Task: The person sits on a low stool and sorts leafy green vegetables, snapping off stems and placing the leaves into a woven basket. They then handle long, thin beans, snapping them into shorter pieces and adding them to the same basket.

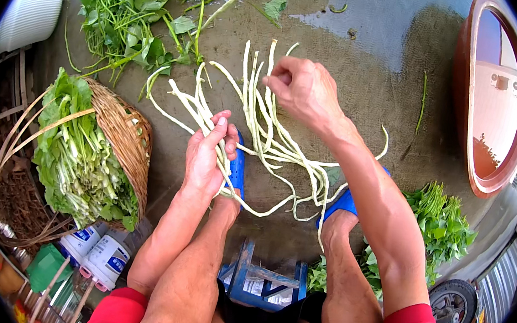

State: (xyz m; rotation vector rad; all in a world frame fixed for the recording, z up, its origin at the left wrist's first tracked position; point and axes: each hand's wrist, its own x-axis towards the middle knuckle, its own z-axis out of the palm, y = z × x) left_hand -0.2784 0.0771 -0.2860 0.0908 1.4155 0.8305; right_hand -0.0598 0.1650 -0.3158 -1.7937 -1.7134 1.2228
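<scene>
My left hand [207, 156] is closed around several long pale-green yardlong beans, whose ends stick out above and below it. Over the top of a loose pile of yardlong beans [283, 152] is my right hand [302, 83], its fingers curled with thumb and fingertips near each other. Whether a bean is between those fingertips cannot be told; one bean end rises just beside them. The pile lies on the wet concrete floor between and in front of my feet, which wear blue slippers [237, 166].
Leafy green vines [137, 11] lie at the upper left. A wicker basket [124, 133] of leafy greens stands at the left. At the right are a large brown basin [466, 93] with water and bundled green leaves [443, 228]. A blue stool [242, 273] shows between my legs.
</scene>
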